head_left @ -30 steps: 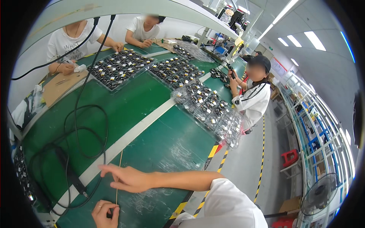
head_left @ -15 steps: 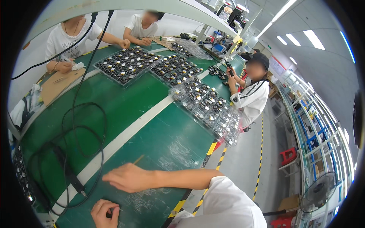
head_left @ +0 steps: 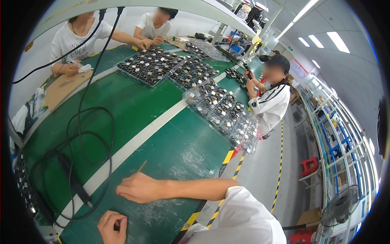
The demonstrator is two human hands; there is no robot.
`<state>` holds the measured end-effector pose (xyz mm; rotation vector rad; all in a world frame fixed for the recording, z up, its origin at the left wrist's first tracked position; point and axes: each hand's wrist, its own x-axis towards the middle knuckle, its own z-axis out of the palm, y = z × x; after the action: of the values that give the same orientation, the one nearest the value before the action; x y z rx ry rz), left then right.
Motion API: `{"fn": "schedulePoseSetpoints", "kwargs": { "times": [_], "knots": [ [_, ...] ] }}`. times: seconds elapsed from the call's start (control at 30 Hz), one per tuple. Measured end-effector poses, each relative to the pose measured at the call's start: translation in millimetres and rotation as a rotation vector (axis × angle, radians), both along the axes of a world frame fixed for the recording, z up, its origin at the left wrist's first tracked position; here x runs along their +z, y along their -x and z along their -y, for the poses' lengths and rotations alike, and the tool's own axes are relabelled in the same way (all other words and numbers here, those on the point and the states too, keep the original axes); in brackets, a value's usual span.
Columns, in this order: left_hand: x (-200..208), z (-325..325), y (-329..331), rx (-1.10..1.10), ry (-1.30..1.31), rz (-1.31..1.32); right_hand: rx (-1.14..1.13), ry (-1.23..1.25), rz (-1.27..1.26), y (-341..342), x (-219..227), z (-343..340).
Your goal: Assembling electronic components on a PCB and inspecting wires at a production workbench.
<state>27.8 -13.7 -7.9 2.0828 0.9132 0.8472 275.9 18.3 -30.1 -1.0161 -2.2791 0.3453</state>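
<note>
My left hand rests near the table's lower left part, its fingers curled round a small black thing that is mostly hidden. Farther from me and to the right, my right hand is closed low over the green tabletop, palm down. A thin orange-brown stick pokes out above its knuckles, pointing away from me. The fingertips are hidden, and whether they hold anything else does not show.
A black cable loops over the table beside a dark bar-shaped device. Clear trays of coiled black parts stand at the far side, another tray at the right edge. Co-workers sit across; one person is at the right.
My right hand has shifted slightly right, and the stick in it has tilted more upright. My left hand stays nearly still. Across the table, a co-worker's hand and the far tray have moved right.
</note>
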Motion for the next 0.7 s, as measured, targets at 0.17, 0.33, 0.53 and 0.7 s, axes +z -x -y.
{"fn": "schedulePoseSetpoints", "kwargs": {
  "times": [0.17,0.33,0.53,0.7],
  "knots": [
    [-13.9,-27.3,42.8,-0.043,-0.064,-0.051,0.338,0.659,-0.555,47.9,15.8,0.1],
    [-13.4,-34.1,50.1,-0.06,-0.073,-0.038,0.293,0.537,-0.367,54.2,10.7,-0.1],
    [-19.5,-37.2,53.0,-0.089,-0.108,-0.042,0.325,0.435,-0.313,62.4,0.3,7.6],
    [-22.6,-34.0,48.3,-0.035,-0.128,-0.072,0.39,0.401,-0.277,54.9,-2.4,6.4]
  ]
}}
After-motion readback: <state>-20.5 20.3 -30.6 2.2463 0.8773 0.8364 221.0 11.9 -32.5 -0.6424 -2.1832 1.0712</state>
